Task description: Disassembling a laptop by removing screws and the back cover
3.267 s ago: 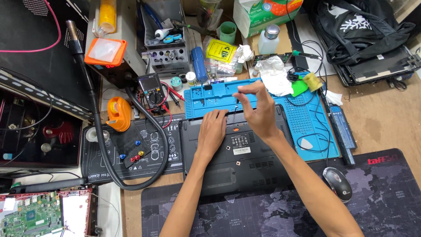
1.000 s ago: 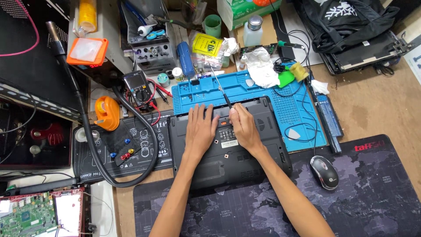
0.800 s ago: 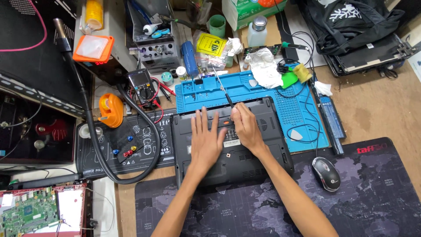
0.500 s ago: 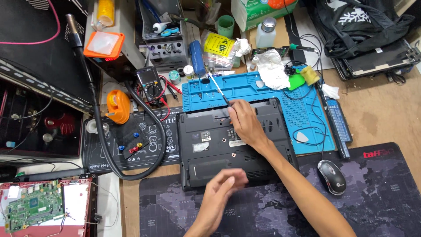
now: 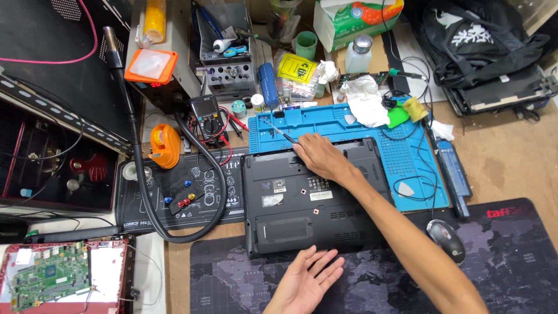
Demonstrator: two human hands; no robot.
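Two hands: both mine, no one else's in view.
Left hand [image 5: 307, 279]: empty, fingers spread and palm turned up, hovering at the near edge of the laptop [image 5: 314, 200], over the dark desk mat [image 5: 511, 256].
Right hand [image 5: 322, 158]: closed on a thin screwdriver [image 5: 282, 134], resting on the laptop's far edge, the tip reaching onto the blue mat [image 5: 407, 157].
Laptop, place: one, black, lying bottom side up on the worktop [image 5: 511, 157], its far end on the blue mat and its near end on the desk mat.
Laptop, handling: I judge it fairly heavy and stiff, with a smooth plastic shell that could slide on the mats; the vents and thin cover panels look like the weak spots, so I would take hold at the two long side edges, not by a corner.
Screwdriver, handling: light, stiff and slim, likely to roll if set down; I hold it near the shaft like a pen.
Count, left side: one bare circuit board [image 5: 52, 276] in a red shell, one orange tape holder [image 5: 164, 145], one meter [image 5: 207, 116] with leads.
Count, middle: one laptop, one screwdriver, one blue mat.
Count, right side: one mouse [image 5: 446, 239], one black bag [image 5: 471, 40], one long dark battery pack [image 5: 452, 171] just beside the blue mat.
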